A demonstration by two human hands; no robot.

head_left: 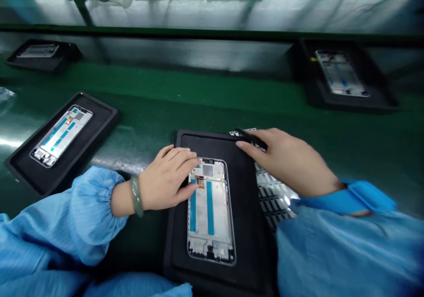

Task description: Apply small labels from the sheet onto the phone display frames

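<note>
A phone frame (pixel 212 213) with two blue strips lies in a black tray (pixel 245 226) directly before me. My left hand (pixel 167 177), a green bangle on its wrist, rests on the tray's left edge with fingers closed together, fingertips touching the frame's upper left corner. My right hand (pixel 291 160) hovers over the tray's upper right corner, pinching black tweezers (pixel 251 138). Under that hand lies a sheet of small dark parts (pixel 274 195), beside the tray's right edge.
A green conveyor belt (pixel 159 93) carries other black trays with phone frames: one at the left (pixel 62 138), one far left at the back (pixel 43 55), one at the back right (pixel 344 76). A reflective panel runs behind the belt.
</note>
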